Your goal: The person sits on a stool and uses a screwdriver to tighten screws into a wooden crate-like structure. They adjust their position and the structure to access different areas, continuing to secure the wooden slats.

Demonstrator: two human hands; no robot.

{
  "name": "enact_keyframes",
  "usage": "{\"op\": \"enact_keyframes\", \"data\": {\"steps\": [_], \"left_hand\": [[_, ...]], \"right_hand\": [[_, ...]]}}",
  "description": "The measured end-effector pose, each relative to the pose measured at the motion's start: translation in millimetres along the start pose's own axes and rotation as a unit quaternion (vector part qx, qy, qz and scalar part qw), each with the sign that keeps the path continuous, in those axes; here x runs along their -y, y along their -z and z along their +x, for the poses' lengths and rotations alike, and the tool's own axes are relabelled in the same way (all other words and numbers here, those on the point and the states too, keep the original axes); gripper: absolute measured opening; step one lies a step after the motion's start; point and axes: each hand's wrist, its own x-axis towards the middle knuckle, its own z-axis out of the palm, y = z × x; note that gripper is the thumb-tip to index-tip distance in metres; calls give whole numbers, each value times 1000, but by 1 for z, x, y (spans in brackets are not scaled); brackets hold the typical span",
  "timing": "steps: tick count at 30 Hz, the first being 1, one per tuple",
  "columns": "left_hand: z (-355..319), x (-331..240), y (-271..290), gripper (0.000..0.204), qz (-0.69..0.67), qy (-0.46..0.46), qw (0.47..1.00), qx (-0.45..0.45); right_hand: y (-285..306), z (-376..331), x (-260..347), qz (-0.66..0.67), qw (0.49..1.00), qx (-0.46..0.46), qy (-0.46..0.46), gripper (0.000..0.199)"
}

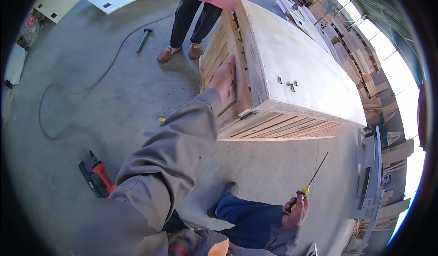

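Note:
My left hand [225,78] lies flat, fingers together, against the slatted side of a large wooden crate [301,73] that stands on the concrete floor. My grey sleeve runs up to it from the lower left. My right hand [295,210] hangs low near my blue trouser leg, closed around the yellow-and-black handle of a long thin screwdriver [312,178] whose shaft points up and to the right. Three small metal fasteners [288,83] lie on the crate's plywood top.
Another person stands at the crate's far end, dark trousers and brown shoes [181,52] showing. A hammer [144,38] and a long cable [73,89] lie on the floor. A red-and-black power tool [98,178] rests at lower left. Timber stacks [360,60] fill the right side.

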Motion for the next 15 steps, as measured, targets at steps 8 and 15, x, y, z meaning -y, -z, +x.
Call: {"op": "enact_keyframes", "data": {"steps": [8,15], "left_hand": [[27,4,6,62,-3,32,999,-34],[21,3,0,54,-29,8,999,37]], "right_hand": [[-19,32,-14,-58,997,-18,-49,25],[-20,26,-12,-84,996,8,-40,23]]}}
